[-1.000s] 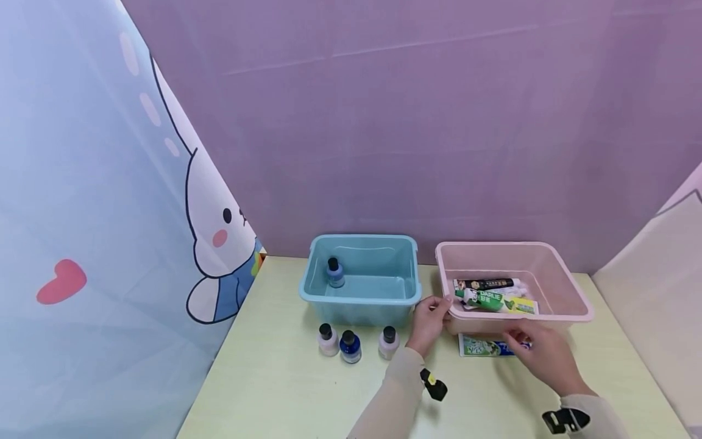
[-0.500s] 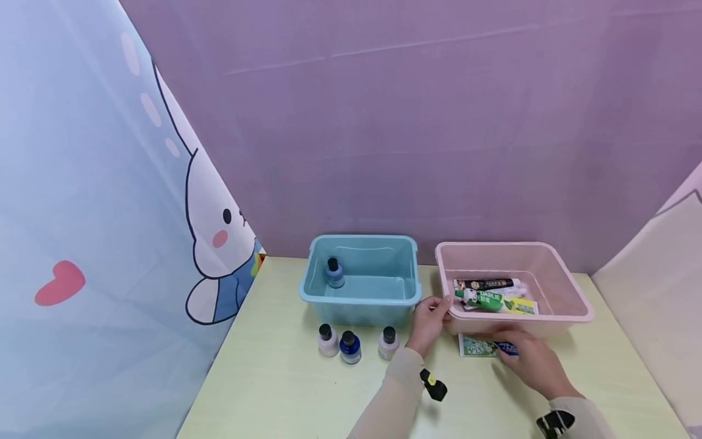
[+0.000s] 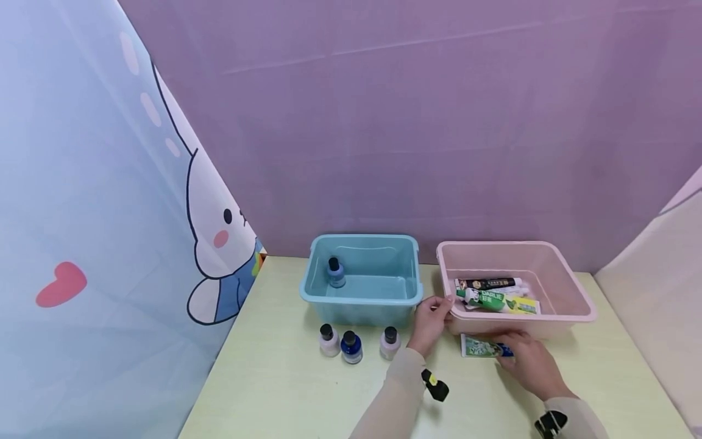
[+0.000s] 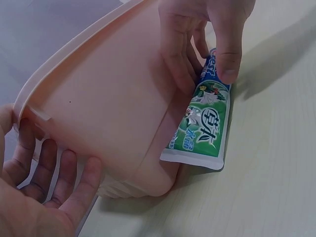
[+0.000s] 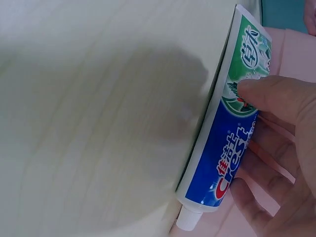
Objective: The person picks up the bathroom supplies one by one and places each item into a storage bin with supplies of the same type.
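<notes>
My left hand holds the front left corner of the pink bin, thumb at the rim and fingers curled under it in the left wrist view. In front of that bin, a green and blue Crest toothpaste tube lies along its base. My right hand pinches this tube, with the thumb on its printed face and the other fingers along the side towards the bin. Several toothpaste tubes are inside the pink bin, a green and yellow Darlie tube and a black tube among them.
A blue bin stands left of the pink one, with one small black-capped bottle inside. Before it on the table are a dark blue bottle and two pale ones. A purple cloth hangs behind.
My right hand has moved left and slightly down along the Crest tube, from the cap end towards its middle. My left hand has stayed at the pink bin's corner.
</notes>
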A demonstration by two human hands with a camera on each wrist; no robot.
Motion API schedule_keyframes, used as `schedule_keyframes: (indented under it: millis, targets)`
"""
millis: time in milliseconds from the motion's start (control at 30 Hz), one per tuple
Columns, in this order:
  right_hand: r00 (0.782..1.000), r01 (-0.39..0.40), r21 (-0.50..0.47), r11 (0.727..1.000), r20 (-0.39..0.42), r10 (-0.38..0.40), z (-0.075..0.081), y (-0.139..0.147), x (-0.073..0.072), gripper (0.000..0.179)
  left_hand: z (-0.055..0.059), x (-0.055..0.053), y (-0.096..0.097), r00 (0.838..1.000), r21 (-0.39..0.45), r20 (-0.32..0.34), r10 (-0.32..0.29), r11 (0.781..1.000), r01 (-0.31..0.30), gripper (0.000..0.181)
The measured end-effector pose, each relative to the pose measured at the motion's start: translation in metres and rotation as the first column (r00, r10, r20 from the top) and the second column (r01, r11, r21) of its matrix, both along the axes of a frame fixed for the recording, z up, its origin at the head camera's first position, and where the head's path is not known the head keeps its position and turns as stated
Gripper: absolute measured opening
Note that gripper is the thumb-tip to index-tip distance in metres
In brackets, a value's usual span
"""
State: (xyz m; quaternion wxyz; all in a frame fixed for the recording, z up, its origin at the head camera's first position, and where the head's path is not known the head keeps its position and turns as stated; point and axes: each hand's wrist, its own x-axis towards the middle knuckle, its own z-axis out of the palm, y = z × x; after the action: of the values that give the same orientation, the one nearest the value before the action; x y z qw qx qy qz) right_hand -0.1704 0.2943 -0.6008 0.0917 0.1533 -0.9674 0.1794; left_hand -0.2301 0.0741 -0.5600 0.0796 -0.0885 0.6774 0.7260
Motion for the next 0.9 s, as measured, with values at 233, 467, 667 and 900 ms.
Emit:
schedule_keyframes:
  millis: [233,467,667,900]
  targets:
    - [1.0,-0.008,0.062,0.998,-0.004,0.008,-0.003,0.002,0.001,0.042,0.002,0.0,-0.001,1.0,-0.016,0.001,0.007,1.0,-0.007,0.028]
    - [0.999,0.027,0.063,0.998,0.025,-0.029,-0.006,0.004,0.005,0.037,0.003,0.001,0.002,1.0,-0.014,0.003,0.004,1.0,-0.004,0.027]
    - [0.999,0.037,0.066,0.997,0.036,-0.039,-0.004,0.004,0.007,0.035,0.002,0.001,0.003,1.0,-0.013,-0.001,0.0,1.0,0.0,0.027]
    - [0.999,0.019,0.085,0.996,0.035,-0.022,-0.011,0.005,0.004,0.035,-0.001,0.001,0.001,1.0,-0.025,-0.025,-0.009,1.0,0.008,0.032]
